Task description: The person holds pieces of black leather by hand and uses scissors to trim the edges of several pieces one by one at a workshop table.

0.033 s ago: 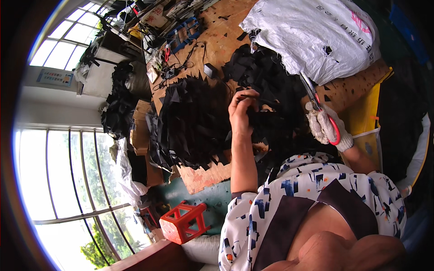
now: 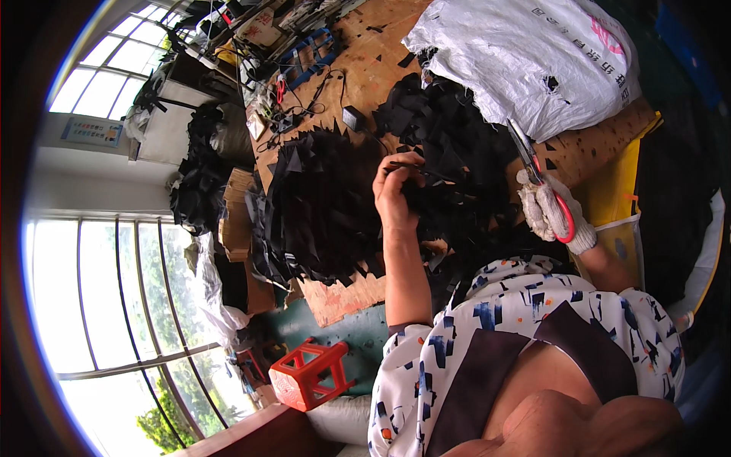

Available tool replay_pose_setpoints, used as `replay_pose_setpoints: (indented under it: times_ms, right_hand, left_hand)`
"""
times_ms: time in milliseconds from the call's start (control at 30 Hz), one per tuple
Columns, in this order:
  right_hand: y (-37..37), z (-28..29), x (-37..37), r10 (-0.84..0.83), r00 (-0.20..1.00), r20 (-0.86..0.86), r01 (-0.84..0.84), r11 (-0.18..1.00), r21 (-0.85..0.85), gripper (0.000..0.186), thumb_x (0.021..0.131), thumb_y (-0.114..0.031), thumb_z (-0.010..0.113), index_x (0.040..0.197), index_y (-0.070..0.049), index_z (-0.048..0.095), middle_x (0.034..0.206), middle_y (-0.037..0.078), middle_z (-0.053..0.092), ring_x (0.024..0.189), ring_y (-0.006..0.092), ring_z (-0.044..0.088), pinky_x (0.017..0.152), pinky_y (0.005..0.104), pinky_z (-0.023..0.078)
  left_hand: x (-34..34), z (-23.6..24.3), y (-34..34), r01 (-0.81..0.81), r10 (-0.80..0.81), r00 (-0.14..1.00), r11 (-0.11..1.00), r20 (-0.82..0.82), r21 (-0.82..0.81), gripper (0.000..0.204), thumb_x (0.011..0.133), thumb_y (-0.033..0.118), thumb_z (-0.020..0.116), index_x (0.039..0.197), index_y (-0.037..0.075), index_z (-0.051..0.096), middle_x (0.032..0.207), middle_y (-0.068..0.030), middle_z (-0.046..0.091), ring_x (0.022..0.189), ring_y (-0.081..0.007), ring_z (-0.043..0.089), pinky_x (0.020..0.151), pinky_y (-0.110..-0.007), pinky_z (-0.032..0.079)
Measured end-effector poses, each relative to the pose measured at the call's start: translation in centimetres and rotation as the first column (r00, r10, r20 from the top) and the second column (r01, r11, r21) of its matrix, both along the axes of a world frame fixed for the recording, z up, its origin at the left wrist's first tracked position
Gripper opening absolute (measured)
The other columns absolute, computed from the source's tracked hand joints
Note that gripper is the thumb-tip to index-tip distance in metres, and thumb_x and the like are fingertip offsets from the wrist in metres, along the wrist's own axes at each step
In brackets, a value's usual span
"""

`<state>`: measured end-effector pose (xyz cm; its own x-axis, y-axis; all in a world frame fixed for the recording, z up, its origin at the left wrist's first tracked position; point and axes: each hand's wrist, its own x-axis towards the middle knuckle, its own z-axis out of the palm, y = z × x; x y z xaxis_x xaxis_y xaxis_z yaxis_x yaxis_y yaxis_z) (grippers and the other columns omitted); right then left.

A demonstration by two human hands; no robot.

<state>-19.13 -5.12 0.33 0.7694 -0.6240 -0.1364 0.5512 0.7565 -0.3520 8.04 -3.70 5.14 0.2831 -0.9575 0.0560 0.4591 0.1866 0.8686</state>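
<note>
My bare left hand (image 2: pixel 396 196) is closed, its fingers curled round a piece of black fabric (image 2: pixel 410 165) above the table. Below and to its left spreads a large heap of black fabric pieces (image 2: pixel 320 206); a second black heap (image 2: pixel 434 114) lies just beyond it. On the right, my right hand (image 2: pixel 544 209) wears a white knitted work glove and grips a pair of scissors (image 2: pixel 525 151) with red handles, blades pointing away from me. The scissor blades look slightly parted, near the edge of the far heap. Dark cloth hides the far end of the held piece.
A big white woven sack (image 2: pixel 525 61) lies at the far right of the wooden table (image 2: pixel 381 46). Cables and a small black adapter (image 2: pixel 353 118) sit at the back, near a blue plastic basket (image 2: pixel 311 57). A red stool (image 2: pixel 308 377) stands on the floor, lower left.
My left hand has shifted a little to the left with the black fabric piece. The gloved right hand and scissors have hardly moved.
</note>
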Motion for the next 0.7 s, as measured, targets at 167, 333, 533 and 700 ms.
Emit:
replay_pose_setpoints:
  times_ms: [167,333,533,700]
  right_hand:
    - [-0.3,-0.6,-0.8,-0.044,0.992,-0.121,0.045,0.999,0.009,0.032,0.090,-0.043,0.038,0.100,-0.013,0.044,0.050,0.008,0.049,0.030,0.0172,0.043,0.024,0.0264,0.037]
    - [0.3,-0.6,-0.7,-0.140,0.918,-0.370,0.122,0.990,-0.072,0.031,0.090,-0.043,0.039,0.100,-0.014,0.045,0.050,0.006,0.049,0.030,0.0150,0.044,0.024,0.0266,0.037]
    - [0.1,-2.4,-1.1,-0.104,0.943,-0.317,0.113,0.994,0.010,0.026,0.090,-0.039,0.040,0.095,-0.014,0.044,0.054,0.006,0.055,0.033,0.0154,0.049,0.025,0.0274,0.040]
    - [0.3,-2.6,-1.2,-0.092,0.949,-0.302,0.056,0.990,-0.126,0.029,0.090,-0.032,0.044,0.110,-0.010,0.044,0.068,0.002,0.055,0.039,0.0097,0.050,0.030,0.0222,0.041]
  left_hand:
    - [4.4,1.8,2.8,-0.188,0.079,0.951,0.915,-0.298,-0.357,0.016,0.071,0.010,0.047,0.082,0.000,0.053,0.077,-0.0127,0.052,0.084,-0.0246,0.052,0.084,-0.040,0.044]
    - [6.6,3.9,3.0,-0.280,0.262,0.960,0.849,-0.104,-0.448,0.014,0.074,0.010,0.045,0.081,-0.001,0.051,0.072,-0.0130,0.052,0.066,-0.0233,0.055,0.065,-0.036,0.048]
    - [-0.7,0.5,-1.3,-0.467,0.179,0.183,0.881,0.967,-0.074,0.021,0.071,0.022,0.068,0.070,0.003,0.058,0.057,-0.0085,0.057,0.055,-0.0221,0.059,0.053,-0.031,0.045]
    - [-8.0,-6.4,-4.2,-0.261,-0.273,-0.130,0.937,0.953,0.233,0.041,0.070,0.040,0.068,0.079,0.001,0.058,0.074,-0.0165,0.063,0.071,-0.0323,0.063,0.062,-0.038,0.051]
